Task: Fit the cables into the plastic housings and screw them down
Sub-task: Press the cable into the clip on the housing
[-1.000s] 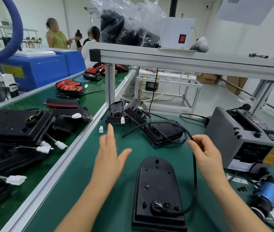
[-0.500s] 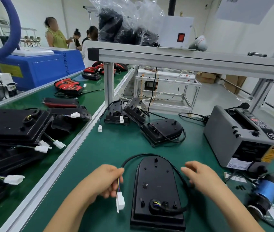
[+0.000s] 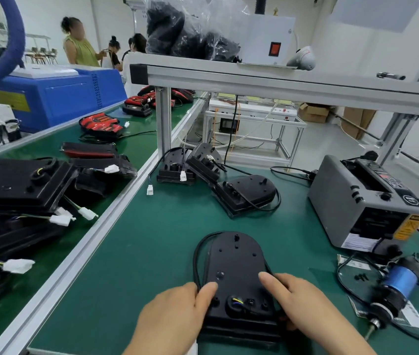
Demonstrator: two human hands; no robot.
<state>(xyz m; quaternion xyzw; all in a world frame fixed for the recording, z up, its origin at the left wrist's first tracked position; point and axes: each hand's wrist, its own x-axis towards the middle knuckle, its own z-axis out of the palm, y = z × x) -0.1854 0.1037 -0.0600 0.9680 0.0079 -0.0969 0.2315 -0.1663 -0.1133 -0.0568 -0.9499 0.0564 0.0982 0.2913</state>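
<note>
Left hand point(image 3: 177, 312) and right hand point(image 3: 303, 302) both grip black housing point(image 3: 235, 260) on bench point(image 3: 152, 242), thumbs on top; cable point(image 3: 197, 252) loops along its edge.

Matt black plastic housing point(image 3: 234, 262), smooth rubbery black cable point(image 3: 198, 254), matt green tabletop point(image 3: 152, 239), brushed aluminium frame point(image 3: 280, 80).

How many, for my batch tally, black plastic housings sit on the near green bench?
4 black plastic housings: one at the front, one behind it, two beside the silver aluminium post. Others may be hidden.
</note>
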